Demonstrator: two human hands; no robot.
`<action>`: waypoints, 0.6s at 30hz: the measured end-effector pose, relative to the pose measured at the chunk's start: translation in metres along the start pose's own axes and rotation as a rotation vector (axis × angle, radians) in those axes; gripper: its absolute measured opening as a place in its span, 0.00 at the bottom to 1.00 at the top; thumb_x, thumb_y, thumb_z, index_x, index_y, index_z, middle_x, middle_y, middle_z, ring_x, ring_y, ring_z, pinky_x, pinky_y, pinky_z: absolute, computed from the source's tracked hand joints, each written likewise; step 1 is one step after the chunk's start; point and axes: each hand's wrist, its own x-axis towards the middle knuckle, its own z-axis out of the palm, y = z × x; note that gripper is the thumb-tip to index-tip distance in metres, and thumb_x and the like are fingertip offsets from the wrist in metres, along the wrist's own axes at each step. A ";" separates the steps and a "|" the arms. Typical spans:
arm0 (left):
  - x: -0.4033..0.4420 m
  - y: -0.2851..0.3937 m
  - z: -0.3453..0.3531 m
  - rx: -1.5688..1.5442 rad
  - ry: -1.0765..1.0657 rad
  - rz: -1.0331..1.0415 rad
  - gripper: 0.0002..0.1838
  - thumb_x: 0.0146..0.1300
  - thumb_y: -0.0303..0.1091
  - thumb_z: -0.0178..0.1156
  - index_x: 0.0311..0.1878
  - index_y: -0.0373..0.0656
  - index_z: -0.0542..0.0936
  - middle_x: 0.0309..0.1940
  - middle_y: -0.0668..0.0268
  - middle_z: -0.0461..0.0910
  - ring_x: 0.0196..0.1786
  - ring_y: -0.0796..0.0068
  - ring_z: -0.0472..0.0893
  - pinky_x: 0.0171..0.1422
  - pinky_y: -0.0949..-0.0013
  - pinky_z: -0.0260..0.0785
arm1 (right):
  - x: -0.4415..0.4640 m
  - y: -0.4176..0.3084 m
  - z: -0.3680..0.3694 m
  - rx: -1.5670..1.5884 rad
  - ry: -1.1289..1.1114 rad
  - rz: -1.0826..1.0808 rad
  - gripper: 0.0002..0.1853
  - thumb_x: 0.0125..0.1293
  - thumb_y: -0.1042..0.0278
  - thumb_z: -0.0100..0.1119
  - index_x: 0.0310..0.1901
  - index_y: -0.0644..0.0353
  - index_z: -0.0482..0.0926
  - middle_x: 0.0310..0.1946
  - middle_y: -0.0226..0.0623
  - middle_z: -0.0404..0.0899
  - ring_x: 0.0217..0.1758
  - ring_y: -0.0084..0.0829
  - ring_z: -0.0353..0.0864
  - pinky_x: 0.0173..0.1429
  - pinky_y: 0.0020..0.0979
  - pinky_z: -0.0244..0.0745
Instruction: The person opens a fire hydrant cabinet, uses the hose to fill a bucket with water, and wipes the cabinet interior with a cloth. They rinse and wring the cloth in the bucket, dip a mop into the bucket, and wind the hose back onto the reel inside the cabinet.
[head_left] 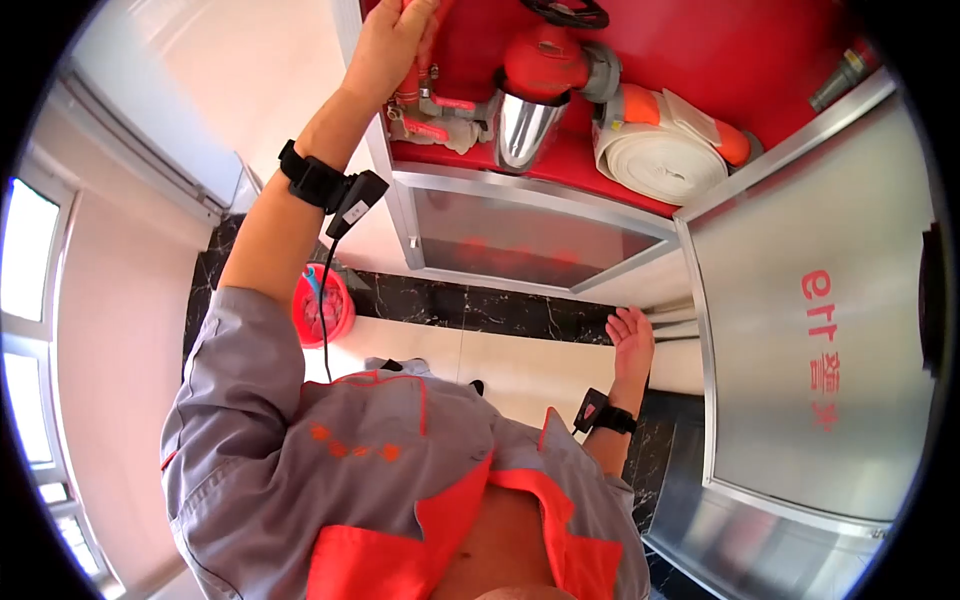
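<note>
Two bare hands are apart: the left hand (392, 45) reaches to the upper left of the fire hose cabinet (520, 188), against a red pipe (408, 88), while the right hand (630, 345) hangs below the cabinet, holding nothing. The left fingers bend over something red at the view's edge; whether they grip it or merely rest there, I cannot tell. The right palm shows, its fingers slightly curled and close together.

As things lie, the cabinet's door (815, 300) already stands open at its right side, and the white hose (665, 165) lies rolled on the cabinet's red floor, so I judge access done and the hose not laid out. Whether anything remains for the left hand cannot be judged.

Inside the cabinet, a rounded red hydrant valve (545, 65) carries a black handwheel (565, 12) and a dull grey coupling (603, 72). Just beneath sits a smooth, mirror-bright tapered metal container (530, 128). To its left are red-handled levers (425, 130) and crumpled greyish cloth (460, 133). The hose is flat, woven-looking, wound in a tight spiral. A ribbed nozzle (843, 80) is at the cabinet's right, and a round red plastic bucket (342, 305) stands below its left side
</note>
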 end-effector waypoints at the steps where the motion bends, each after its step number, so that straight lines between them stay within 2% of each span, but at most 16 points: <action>1: -0.002 -0.003 0.000 0.025 -0.012 -0.028 0.10 0.64 0.37 0.49 0.38 0.40 0.71 0.18 0.70 0.69 0.19 0.80 0.68 0.21 0.76 0.60 | 0.009 -0.006 0.013 -0.013 -0.057 -0.012 0.18 0.65 0.59 0.46 0.49 0.64 0.71 0.42 0.43 0.77 0.41 0.37 0.78 0.48 0.36 0.73; 3: -0.006 -0.014 0.000 0.069 -0.034 -0.084 0.13 0.63 0.36 0.50 0.46 0.37 0.71 0.25 0.62 0.75 0.26 0.72 0.75 0.28 0.73 0.67 | 0.024 -0.014 0.042 -0.056 -0.154 -0.052 0.17 0.66 0.59 0.46 0.48 0.65 0.72 0.41 0.43 0.77 0.40 0.37 0.78 0.48 0.36 0.73; 6: -0.022 -0.023 0.007 0.071 -0.131 -0.072 0.12 0.64 0.39 0.51 0.39 0.38 0.71 0.27 0.68 0.73 0.27 0.79 0.73 0.31 0.76 0.66 | 0.043 -0.018 0.079 -0.057 -0.329 -0.071 0.16 0.66 0.61 0.46 0.46 0.66 0.72 0.40 0.44 0.77 0.39 0.36 0.79 0.48 0.35 0.73; 8: -0.030 -0.036 0.023 0.012 -0.019 -0.020 0.11 0.64 0.38 0.51 0.34 0.39 0.69 0.18 0.71 0.68 0.20 0.75 0.67 0.22 0.68 0.60 | 0.046 -0.026 0.106 -0.066 -0.394 -0.047 0.15 0.66 0.63 0.47 0.46 0.67 0.72 0.40 0.43 0.77 0.39 0.35 0.79 0.47 0.34 0.73; 12: -0.051 -0.075 0.031 0.032 -0.044 -0.084 0.11 0.63 0.38 0.51 0.37 0.38 0.69 0.20 0.60 0.69 0.23 0.73 0.68 0.27 0.68 0.62 | 0.049 -0.048 0.153 -0.197 -0.515 -0.146 0.14 0.66 0.65 0.47 0.46 0.67 0.72 0.39 0.43 0.77 0.39 0.34 0.79 0.47 0.33 0.73; 14: -0.066 -0.105 0.031 0.102 -0.049 -0.049 0.11 0.63 0.37 0.51 0.38 0.38 0.69 0.22 0.56 0.70 0.26 0.69 0.71 0.30 0.66 0.64 | 0.043 -0.065 0.182 -0.242 -0.583 -0.222 0.14 0.66 0.66 0.46 0.46 0.67 0.73 0.39 0.42 0.77 0.39 0.33 0.79 0.48 0.32 0.73; 16: -0.086 -0.109 0.027 0.068 -0.101 -0.104 0.11 0.63 0.38 0.51 0.39 0.38 0.69 0.23 0.54 0.72 0.27 0.62 0.74 0.32 0.63 0.65 | 0.038 -0.081 0.212 -0.355 -0.616 -0.284 0.13 0.65 0.68 0.47 0.45 0.67 0.73 0.40 0.42 0.77 0.40 0.33 0.79 0.49 0.31 0.72; 18: -0.110 -0.142 0.025 0.110 -0.072 -0.022 0.11 0.62 0.37 0.51 0.40 0.39 0.68 0.25 0.51 0.73 0.30 0.51 0.75 0.34 0.59 0.65 | 0.022 -0.100 0.249 -0.439 -0.706 -0.388 0.11 0.63 0.70 0.48 0.44 0.66 0.74 0.41 0.41 0.77 0.43 0.30 0.78 0.49 0.30 0.72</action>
